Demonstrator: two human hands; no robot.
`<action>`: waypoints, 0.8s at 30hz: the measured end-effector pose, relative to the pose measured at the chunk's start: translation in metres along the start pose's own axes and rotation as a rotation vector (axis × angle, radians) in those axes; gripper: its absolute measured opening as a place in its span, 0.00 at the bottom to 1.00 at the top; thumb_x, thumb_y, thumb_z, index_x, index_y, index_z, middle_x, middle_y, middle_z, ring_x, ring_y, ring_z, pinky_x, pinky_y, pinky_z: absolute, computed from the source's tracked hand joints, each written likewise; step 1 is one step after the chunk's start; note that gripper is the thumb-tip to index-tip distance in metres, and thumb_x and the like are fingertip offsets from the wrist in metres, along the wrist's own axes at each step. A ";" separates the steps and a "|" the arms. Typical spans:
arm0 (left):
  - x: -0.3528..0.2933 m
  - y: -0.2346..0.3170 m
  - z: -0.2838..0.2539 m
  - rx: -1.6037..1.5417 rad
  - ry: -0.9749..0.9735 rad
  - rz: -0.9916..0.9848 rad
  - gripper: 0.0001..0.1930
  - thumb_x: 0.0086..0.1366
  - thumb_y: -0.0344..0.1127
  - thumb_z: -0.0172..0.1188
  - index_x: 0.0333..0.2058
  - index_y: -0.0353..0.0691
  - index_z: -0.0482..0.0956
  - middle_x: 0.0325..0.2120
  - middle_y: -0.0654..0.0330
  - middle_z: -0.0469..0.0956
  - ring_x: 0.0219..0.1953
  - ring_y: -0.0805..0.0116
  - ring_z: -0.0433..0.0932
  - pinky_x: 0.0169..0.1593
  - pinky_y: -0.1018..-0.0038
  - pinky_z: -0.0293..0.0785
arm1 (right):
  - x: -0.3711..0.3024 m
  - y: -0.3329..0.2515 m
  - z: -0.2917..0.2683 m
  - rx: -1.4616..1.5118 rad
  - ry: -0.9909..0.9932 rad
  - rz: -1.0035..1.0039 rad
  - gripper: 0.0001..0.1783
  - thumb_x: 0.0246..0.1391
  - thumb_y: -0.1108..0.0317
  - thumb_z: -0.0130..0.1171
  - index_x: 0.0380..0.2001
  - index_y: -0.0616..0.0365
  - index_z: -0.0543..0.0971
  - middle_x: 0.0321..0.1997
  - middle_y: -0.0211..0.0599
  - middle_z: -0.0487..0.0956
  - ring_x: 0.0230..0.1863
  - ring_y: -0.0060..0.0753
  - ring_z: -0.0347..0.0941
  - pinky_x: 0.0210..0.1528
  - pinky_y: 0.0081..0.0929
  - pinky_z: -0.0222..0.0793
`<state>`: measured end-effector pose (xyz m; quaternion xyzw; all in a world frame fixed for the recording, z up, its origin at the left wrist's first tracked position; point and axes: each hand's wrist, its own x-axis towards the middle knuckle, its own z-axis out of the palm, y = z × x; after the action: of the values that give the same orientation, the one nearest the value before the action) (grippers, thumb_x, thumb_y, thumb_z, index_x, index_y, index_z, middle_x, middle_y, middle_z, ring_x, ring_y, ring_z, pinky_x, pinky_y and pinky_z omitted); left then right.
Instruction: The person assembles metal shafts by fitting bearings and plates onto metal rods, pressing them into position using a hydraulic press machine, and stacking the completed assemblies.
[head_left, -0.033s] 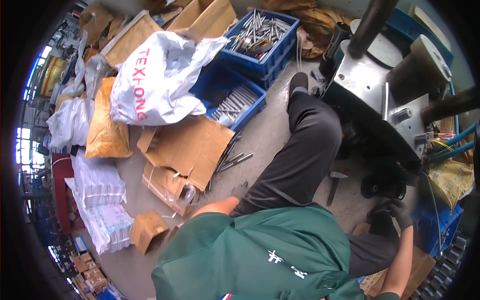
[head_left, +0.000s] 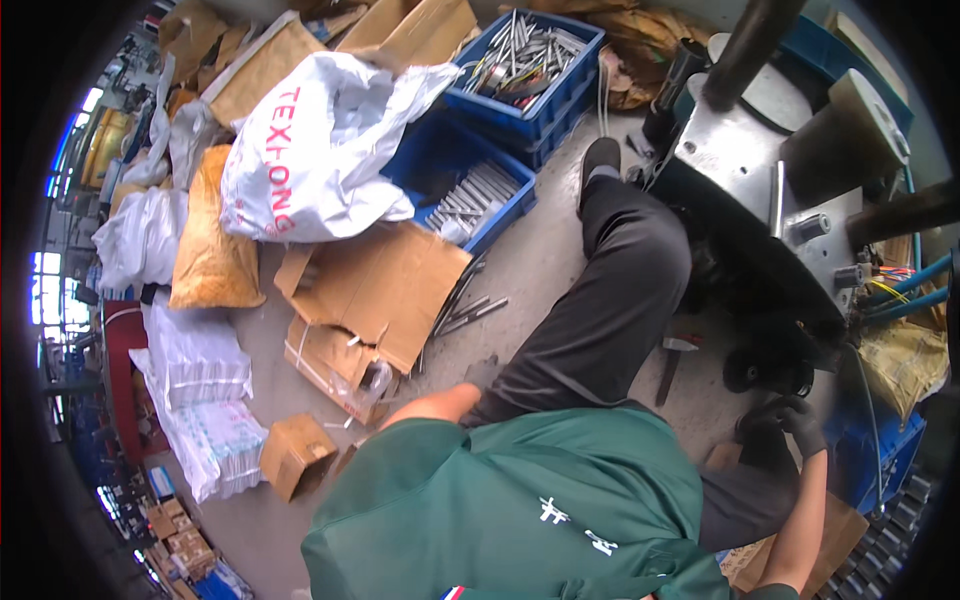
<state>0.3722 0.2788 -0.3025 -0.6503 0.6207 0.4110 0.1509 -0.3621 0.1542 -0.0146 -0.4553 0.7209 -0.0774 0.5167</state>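
Near right, the right hand (head_left: 800, 427) is by the dark trousers (head_left: 597, 305); the left hand seems hidden. I cannot tell whether fingers grip anything.

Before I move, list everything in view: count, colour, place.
Printed sack: 1, white, upper left
Crates of rods: 2, blue, upper centre
Loose rods: several, grey, floor
Cardboard box: 1, brown, centre-left
Plump sack: 1, orange, left
Wrapped bundles: 2, white, left
Cube carton: 1, brown, lower left
Machine: 1, grey, right
Crumpled bag: 1, yellow, right
Tool: 1, dark, floor
Background clutter: uncountable, mixed, far left
Right hand: 1, dark-gloved, lower right
Left hand: hidden
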 end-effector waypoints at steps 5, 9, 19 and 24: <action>0.015 0.011 -0.035 0.000 0.027 -0.050 0.27 0.66 0.52 0.57 0.60 0.49 0.76 0.56 0.43 0.77 0.60 0.45 0.77 0.62 0.52 0.74 | 0.021 0.052 -0.021 0.089 -0.026 0.083 0.17 0.60 0.72 0.60 0.52 0.58 0.81 0.37 0.32 0.82 0.35 0.26 0.79 0.34 0.26 0.78; 0.036 -0.019 -0.033 -0.269 0.267 -0.235 0.29 0.63 0.48 0.62 0.61 0.45 0.74 0.58 0.46 0.76 0.61 0.44 0.75 0.64 0.53 0.71 | 0.032 0.085 -0.019 0.129 0.038 0.082 0.15 0.60 0.71 0.59 0.50 0.60 0.80 0.34 0.36 0.82 0.24 0.27 0.78 0.25 0.24 0.73; 0.036 -0.044 -0.099 -0.137 0.770 -0.522 0.31 0.60 0.38 0.63 0.64 0.42 0.73 0.56 0.39 0.77 0.58 0.39 0.76 0.62 0.54 0.72 | 0.013 0.067 -0.022 0.064 0.098 0.156 0.15 0.59 0.67 0.62 0.49 0.58 0.81 0.33 0.33 0.83 0.26 0.24 0.76 0.28 0.23 0.69; 0.015 -0.034 -0.136 -0.157 1.182 -0.494 0.28 0.59 0.33 0.59 0.60 0.45 0.74 0.57 0.44 0.75 0.63 0.42 0.70 0.69 0.47 0.60 | 0.008 0.070 -0.026 0.017 0.128 0.133 0.13 0.60 0.67 0.62 0.47 0.57 0.81 0.33 0.31 0.82 0.27 0.24 0.76 0.29 0.23 0.69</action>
<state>0.4489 0.1787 -0.2405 -0.8999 0.3994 -0.0192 -0.1743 -0.4238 0.1797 -0.0491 -0.3959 0.7805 -0.0780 0.4776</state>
